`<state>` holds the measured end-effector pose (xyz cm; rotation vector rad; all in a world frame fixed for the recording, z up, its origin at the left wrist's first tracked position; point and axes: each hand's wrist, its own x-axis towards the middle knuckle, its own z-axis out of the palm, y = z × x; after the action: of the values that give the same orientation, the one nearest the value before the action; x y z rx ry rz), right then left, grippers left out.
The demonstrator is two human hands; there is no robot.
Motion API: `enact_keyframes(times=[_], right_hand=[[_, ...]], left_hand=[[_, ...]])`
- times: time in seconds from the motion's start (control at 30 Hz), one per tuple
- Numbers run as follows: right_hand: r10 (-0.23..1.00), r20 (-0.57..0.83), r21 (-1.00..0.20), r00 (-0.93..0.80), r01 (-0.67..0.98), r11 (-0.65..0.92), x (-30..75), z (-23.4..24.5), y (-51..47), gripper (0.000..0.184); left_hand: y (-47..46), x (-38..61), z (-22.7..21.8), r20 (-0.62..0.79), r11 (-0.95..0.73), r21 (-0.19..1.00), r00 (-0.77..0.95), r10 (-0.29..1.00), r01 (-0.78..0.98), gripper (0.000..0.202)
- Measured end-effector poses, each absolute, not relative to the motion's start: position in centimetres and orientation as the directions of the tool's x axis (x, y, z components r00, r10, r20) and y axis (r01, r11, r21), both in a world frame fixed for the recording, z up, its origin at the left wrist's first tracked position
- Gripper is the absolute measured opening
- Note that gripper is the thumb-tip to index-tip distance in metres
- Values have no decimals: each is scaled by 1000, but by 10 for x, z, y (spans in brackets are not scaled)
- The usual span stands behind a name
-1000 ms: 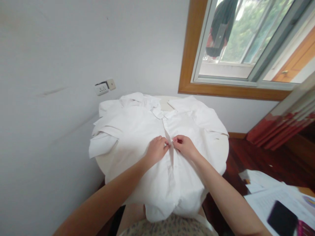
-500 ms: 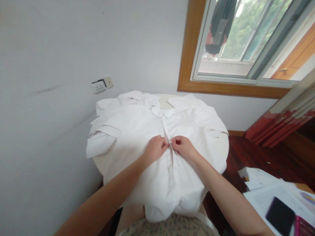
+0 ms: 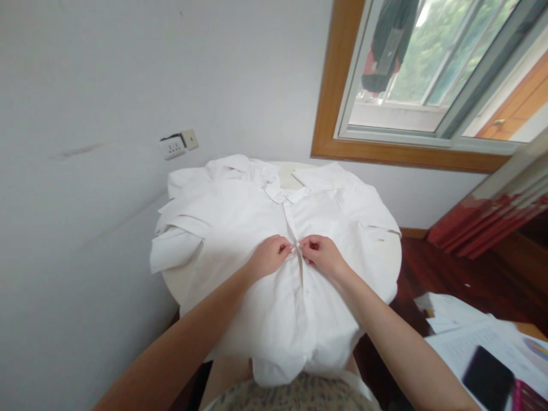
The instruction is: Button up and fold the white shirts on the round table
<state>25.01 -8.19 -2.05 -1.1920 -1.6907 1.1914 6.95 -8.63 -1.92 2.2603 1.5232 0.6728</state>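
A white shirt (image 3: 240, 217) lies spread over a round pale table (image 3: 180, 279), its collar towards the wall and its hem hanging over the near edge. My left hand (image 3: 270, 254) pinches the front placket from the left side, about mid-chest. From the right, my right hand (image 3: 322, 254) pinches the opposite front edge at the same height. The fingertips of both hands almost meet at the placket. Whether a button sits between them is too small to make out. Below the hands the two front edges stand slightly apart.
Behind the table is a white wall with a socket (image 3: 172, 147) and a wood-framed window (image 3: 323, 103). At the right hang red and cream curtains (image 3: 462, 211). Papers (image 3: 454, 337) and a black phone (image 3: 488, 377) lie at the lower right.
Both hands stay at the same spot on the placket, fingertips shifting only slightly. The whole view has moved a little.
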Motion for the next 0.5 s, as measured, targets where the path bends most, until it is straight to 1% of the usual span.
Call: enact_keyframes(times=[0.1, 0.23, 0.37, 0.5], right_hand=[[951, 56, -957, -303, 256, 138, 248, -21, -83, 17], [948, 67, -935, -311, 312, 168, 245, -23, -85, 15], [945, 79, -926, -317, 327, 187, 244, -23, -86, 13], [946, 37, -942, -322, 306, 141, 245, -24, -84, 15]], left_hand=[[-86, 69, -20, 203, -376, 528, 316, 927, 762, 23], [-84, 68, -23, 218, -379, 533, 310, 925, 757, 22], [-85, 69, -24, 220, -361, 519, 287, 932, 775, 24], [-86, 70, -24, 216, -355, 503, 283, 935, 788, 24]])
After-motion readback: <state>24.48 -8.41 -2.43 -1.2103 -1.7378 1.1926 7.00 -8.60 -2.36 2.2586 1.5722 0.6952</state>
